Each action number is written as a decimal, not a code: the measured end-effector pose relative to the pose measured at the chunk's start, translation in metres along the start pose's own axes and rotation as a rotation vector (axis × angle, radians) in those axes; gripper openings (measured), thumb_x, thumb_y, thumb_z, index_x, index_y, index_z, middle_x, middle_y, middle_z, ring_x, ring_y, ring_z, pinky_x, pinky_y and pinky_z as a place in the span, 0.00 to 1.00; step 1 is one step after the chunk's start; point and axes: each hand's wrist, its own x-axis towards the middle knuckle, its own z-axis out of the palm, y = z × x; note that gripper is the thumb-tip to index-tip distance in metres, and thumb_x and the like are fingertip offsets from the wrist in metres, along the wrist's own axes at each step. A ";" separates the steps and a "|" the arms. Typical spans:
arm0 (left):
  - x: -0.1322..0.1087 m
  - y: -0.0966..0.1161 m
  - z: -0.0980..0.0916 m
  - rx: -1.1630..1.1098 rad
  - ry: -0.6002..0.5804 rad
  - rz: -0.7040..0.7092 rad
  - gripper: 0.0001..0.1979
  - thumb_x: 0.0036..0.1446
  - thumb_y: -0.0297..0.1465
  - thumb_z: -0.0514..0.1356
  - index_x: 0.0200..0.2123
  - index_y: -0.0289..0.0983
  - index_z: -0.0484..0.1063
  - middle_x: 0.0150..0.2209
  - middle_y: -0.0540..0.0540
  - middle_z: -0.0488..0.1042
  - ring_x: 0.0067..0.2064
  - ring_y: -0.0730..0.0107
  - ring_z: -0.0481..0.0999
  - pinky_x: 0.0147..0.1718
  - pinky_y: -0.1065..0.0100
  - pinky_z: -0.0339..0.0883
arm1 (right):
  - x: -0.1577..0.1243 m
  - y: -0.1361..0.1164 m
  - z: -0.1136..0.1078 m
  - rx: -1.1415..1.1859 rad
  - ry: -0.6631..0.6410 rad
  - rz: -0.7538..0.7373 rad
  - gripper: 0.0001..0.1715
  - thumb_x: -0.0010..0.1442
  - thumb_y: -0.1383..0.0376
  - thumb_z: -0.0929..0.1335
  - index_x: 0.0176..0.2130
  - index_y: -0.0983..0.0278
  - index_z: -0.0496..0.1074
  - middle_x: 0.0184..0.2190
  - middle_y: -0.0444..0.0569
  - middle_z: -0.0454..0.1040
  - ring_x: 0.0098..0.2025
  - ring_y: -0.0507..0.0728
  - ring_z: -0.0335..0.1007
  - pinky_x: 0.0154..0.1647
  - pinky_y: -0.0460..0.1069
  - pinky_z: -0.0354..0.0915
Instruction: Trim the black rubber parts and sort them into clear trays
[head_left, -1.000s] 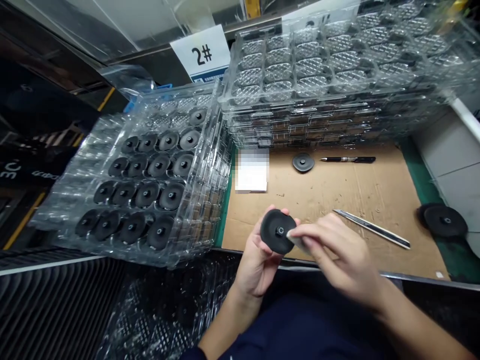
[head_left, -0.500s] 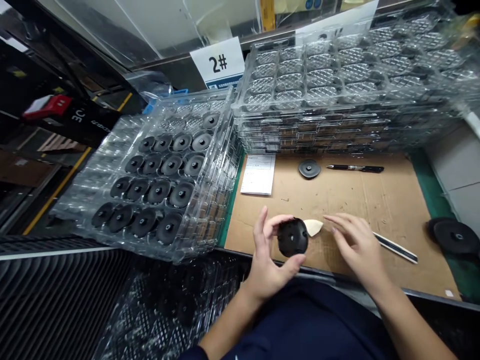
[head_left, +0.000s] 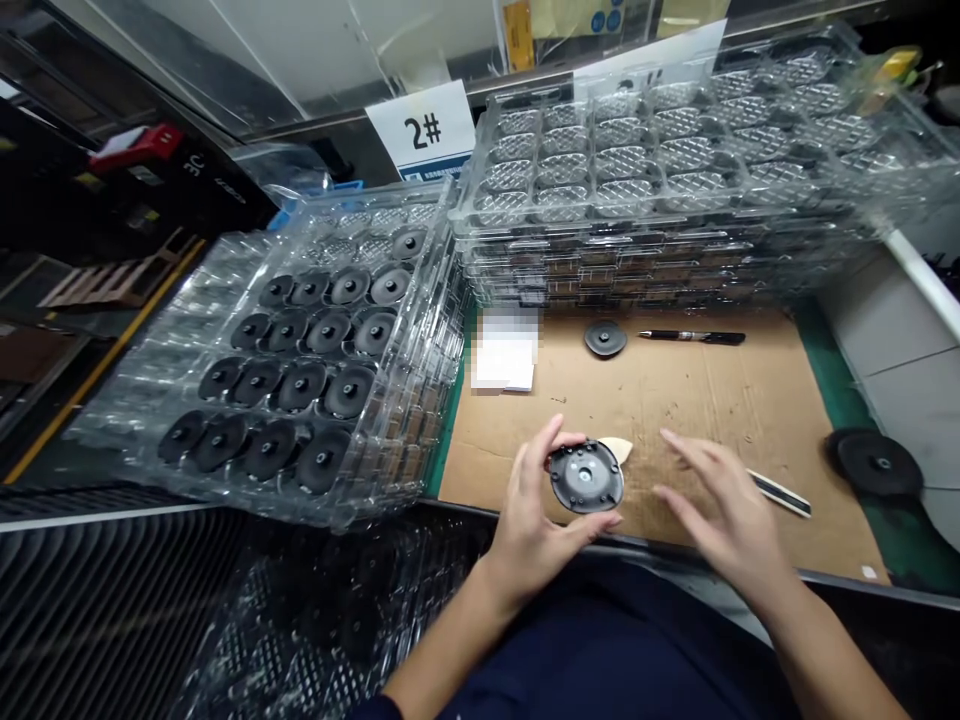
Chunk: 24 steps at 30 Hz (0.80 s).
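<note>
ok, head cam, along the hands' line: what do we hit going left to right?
clear plastic tray of black discs → left hand → held black disc → right hand → slim black-and-white bar → black disc on the green mat

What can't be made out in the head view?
Paper sheet: writing hidden by a blur patch.
Black disc: edge partly hidden by left hand.
Pale scrap: partly behind the disc.
Strip: one end hidden by right hand.
Stacked trays: lower layers' contents too small.
</note>
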 end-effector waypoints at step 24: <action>-0.222 -0.022 -0.279 0.802 0.507 -1.178 0.15 0.60 0.36 0.56 0.48 0.35 0.68 0.49 0.42 0.70 0.47 0.61 0.72 0.45 0.54 0.68 | -0.008 -0.004 0.084 0.274 -0.949 -0.072 0.24 0.60 0.48 0.59 0.46 0.55 0.74 0.48 0.43 0.75 0.50 0.58 0.72 0.51 0.50 0.68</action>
